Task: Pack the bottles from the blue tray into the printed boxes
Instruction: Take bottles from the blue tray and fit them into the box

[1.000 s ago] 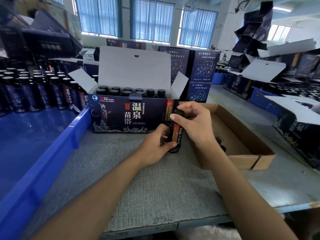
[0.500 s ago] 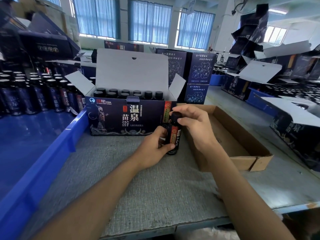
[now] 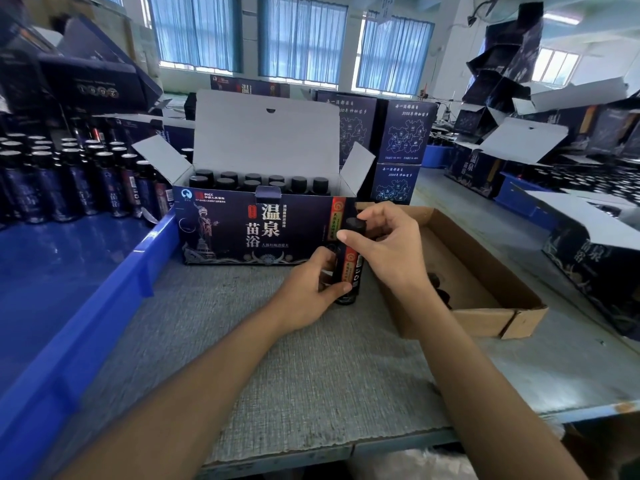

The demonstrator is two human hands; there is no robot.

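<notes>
Right, your left hand (image 3: 308,289) grips the dark bottle (image 3: 349,268) round its body and your right hand (image 3: 388,251) pinches its round black cap. It stands upright on the grey woven surface (image 3: 277,375), at the printed box (image 3: 242,233)'s right front corner. A brown cardboard tray (image 3: 460,322) crowds your right. The blue plastic tray (image 3: 114,306) of glossy bottles (image 3: 76,188) sits on your left.

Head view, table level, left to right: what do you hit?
Blue tray holding standing bottles → open printed box → held bottle, gripped by left hand and right hand → cardboard tray → printed box at the right edge.
</notes>
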